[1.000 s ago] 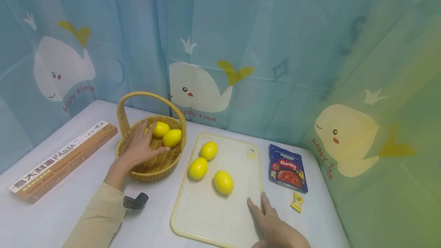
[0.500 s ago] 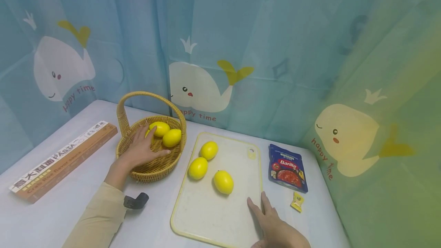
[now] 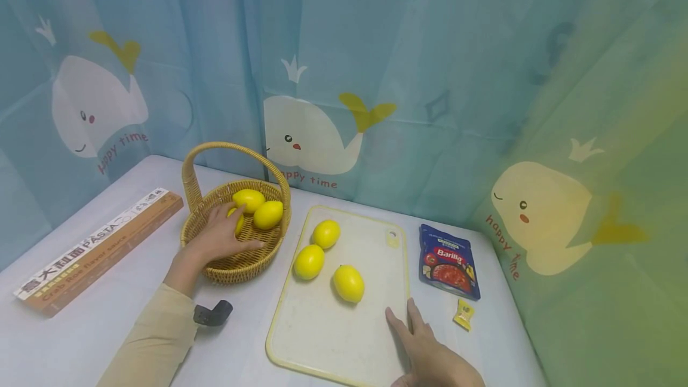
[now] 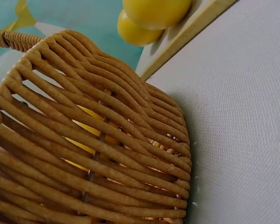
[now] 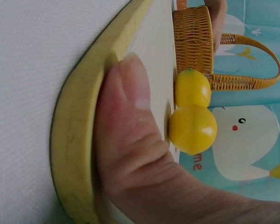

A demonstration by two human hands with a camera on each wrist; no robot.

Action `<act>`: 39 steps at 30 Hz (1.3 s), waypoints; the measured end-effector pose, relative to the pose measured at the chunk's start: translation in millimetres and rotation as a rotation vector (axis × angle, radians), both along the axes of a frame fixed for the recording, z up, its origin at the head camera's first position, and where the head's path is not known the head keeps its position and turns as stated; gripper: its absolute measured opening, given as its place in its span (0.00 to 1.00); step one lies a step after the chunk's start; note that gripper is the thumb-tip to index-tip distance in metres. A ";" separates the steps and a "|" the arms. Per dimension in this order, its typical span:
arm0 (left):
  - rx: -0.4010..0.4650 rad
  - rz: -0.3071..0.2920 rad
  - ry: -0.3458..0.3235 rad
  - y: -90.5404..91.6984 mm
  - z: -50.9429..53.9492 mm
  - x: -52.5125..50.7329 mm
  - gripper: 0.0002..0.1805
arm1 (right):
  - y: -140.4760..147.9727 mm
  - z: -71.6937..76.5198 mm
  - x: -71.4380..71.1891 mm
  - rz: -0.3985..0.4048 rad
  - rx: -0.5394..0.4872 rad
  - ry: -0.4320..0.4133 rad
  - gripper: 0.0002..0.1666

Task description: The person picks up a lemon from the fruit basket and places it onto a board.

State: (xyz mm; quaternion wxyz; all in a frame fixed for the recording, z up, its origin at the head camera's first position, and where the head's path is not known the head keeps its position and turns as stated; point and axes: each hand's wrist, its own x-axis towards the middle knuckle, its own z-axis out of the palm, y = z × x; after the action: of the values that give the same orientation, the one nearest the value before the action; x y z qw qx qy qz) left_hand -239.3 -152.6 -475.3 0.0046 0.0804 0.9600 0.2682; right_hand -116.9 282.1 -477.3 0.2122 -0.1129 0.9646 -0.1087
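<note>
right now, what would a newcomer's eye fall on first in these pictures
Probably the bright yellow lemons: three lie on the cutting board, and more show in the basket to its left, where the left hand touches one. Next might come the big white whales on the blue curtain behind.

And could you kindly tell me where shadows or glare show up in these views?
Head: a soft shadow beside the separate lemon on the board; left wrist: a darker shadow on the table along the foot of the basket; right wrist: a small bright glint on the lower lemon.
</note>
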 end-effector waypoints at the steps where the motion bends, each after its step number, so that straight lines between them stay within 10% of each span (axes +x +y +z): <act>1: -0.001 -0.003 0.001 -0.3 -0.1 0.2 0.60 | 0.1 0.0 0.1 0.001 0.000 0.001 0.76; 39: -0.018 -0.109 0.004 -4.1 20.0 15.1 0.40 | 0.3 0.0 -0.7 0.026 -0.005 -0.003 0.76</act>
State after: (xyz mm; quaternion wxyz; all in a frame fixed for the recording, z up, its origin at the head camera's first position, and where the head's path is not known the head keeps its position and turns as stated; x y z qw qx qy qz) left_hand -224.2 -156.7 -455.2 0.0179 0.1332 0.9566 0.2586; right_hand -117.7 282.4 -477.3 0.2148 -0.1259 0.9624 -0.1083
